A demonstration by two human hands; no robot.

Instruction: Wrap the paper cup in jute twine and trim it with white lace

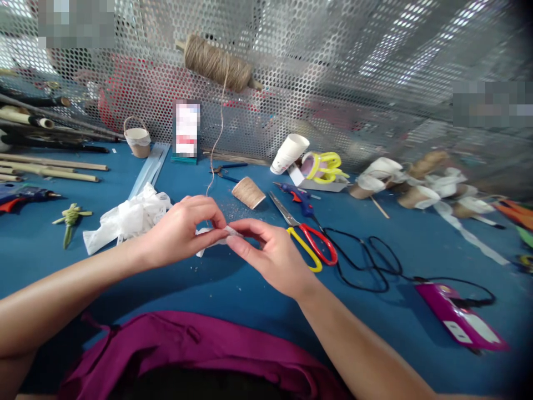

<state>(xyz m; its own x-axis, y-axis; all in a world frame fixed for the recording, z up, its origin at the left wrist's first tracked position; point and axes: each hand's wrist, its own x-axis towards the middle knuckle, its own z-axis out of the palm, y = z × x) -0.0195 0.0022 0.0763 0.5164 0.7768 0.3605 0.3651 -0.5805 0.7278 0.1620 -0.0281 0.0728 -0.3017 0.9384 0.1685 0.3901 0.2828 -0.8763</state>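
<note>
Between my two hands is a small strip of white lace ribbon, pinched at its upper part. My left hand is closed on it, fingertips together. From the other side my right hand pinches the same strip between thumb and forefinger. Part of the strip is hidden behind my fingers. Just beyond my hands a twine-wrapped cup lies tipped over on the blue table. Left of my left hand sits a loose heap of white lace ribbon. Scissors with red and yellow handles lie open beside my right hand.
A twine spool hangs on the perforated metal screen, its strand trailing down. Blue glue guns lie right and far left. A black cord runs to a purple power strip. White paper cups, a small basket and bamboo sticks stand around.
</note>
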